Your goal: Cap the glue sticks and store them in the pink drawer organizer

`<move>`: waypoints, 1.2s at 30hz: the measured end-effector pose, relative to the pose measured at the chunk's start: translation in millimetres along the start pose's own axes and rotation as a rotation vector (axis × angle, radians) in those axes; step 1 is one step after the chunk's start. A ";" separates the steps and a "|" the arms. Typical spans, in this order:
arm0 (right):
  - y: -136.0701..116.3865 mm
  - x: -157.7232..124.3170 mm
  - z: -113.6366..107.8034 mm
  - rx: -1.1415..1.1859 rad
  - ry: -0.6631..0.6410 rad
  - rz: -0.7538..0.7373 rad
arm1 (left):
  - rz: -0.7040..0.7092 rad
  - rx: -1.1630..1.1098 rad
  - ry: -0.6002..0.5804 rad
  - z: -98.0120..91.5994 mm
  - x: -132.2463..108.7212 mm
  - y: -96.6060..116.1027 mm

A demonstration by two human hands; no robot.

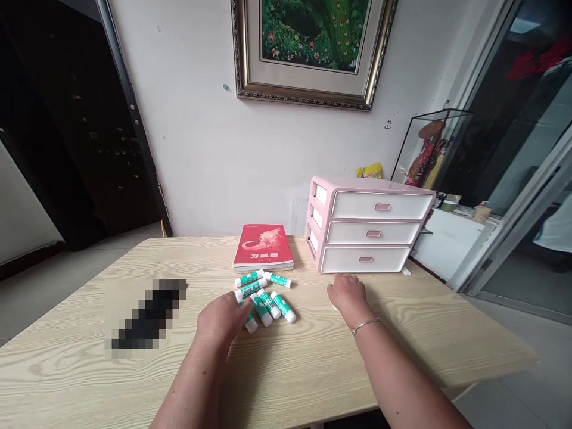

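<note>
Wall (196, 155): white, marked in places; painting (308, 36): bronze-toned frame (304, 98), hung above the worktop (313, 363), top edge out of view; worktop: pale wood grain; floor (522, 393): grey tile; left: black trim (129, 101) beside a dark area; right: glazed panel (500, 137); black-edged case (429, 113) near it.

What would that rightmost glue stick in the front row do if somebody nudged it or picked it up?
The glue stick would probably roll if nudged sideways, as its round tube lies on its side on the wood-grain table. It looks stiff, with a straight barrel. It is likely light, being small compared with the red book.
</note>
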State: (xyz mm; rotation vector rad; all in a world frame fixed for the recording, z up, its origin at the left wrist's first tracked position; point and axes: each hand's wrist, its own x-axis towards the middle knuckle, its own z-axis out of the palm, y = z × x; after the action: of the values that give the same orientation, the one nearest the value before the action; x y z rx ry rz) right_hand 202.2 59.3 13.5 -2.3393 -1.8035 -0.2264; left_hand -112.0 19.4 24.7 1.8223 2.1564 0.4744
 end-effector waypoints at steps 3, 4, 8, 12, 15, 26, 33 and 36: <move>-3.1 0.5 4.8 0.000 -0.028 -0.031 | 0.007 -0.025 0.005 7.8 1.8 -3.2; -3.5 0.4 5.7 0.000 -0.035 -0.046 | 0.009 -0.041 0.014 9.4 1.5 -3.2; -2.5 -1.2 4.6 0.007 -0.043 -0.064 | 0.017 -0.097 0.043 10.2 -1.9 -0.4; 0.7 -4.3 1.6 0.017 -0.044 -0.030 | 0.040 -0.008 -0.031 9.7 -3.4 2.3; 2.6 -7.8 0.4 0.041 -0.062 -0.036 | 0.058 0.046 -0.062 10.5 -3.7 3.9; -43.6 -25.2 -28.7 1.121 -0.047 -0.212 | 0.199 -0.385 0.015 4.0 -5.2 11.0; -91.5 -45.1 -20.7 1.561 -0.147 -0.404 | 0.343 -0.897 -0.244 11.1 -16.6 25.2; -94.6 -50.3 -8.9 1.575 -0.150 -0.431 | 0.306 -1.034 -0.273 2.7 -22.3 30.6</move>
State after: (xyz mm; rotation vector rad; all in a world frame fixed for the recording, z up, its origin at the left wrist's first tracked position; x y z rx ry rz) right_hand 97.8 33.5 15.3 -0.8552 -1.4729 0.9651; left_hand -79.8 2.2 35.1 1.4432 1.0721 1.0731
